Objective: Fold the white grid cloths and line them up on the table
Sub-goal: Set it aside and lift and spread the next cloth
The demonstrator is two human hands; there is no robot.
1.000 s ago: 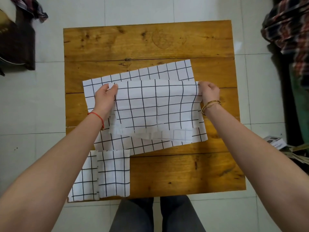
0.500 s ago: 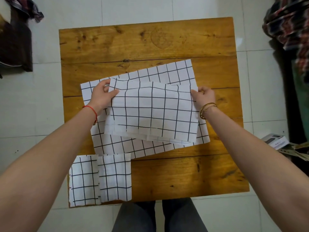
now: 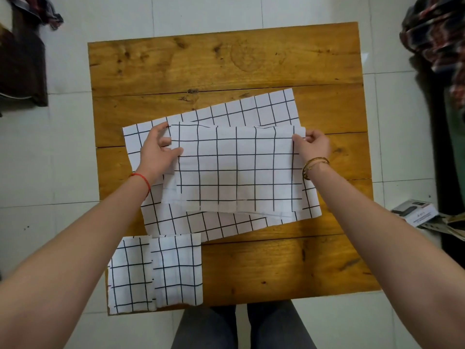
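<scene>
A white grid cloth folded in half (image 3: pixel 236 170) lies over a flat, unfolded grid cloth (image 3: pixel 266 109) in the middle of the wooden table (image 3: pixel 226 64). My left hand (image 3: pixel 156 152) pinches the folded cloth's far left corner. Its far right corner is pinched by my right hand (image 3: pixel 313 144). Two folded grid cloths sit side by side at the table's near left corner: one on the left (image 3: pixel 129 273), one on the right (image 3: pixel 177 269).
White tiled floor surrounds the table. Dark clothing hangs at the far left (image 3: pixel 22 64) and plaid fabric at the far right (image 3: pixel 435 39). A small box (image 3: pixel 412 212) lies on the floor to the right. My legs show below the near edge.
The folded cloth has come down from a raised hold onto the unfolded cloth, its near edge now lying flat. Both hands keep their corner grips.
</scene>
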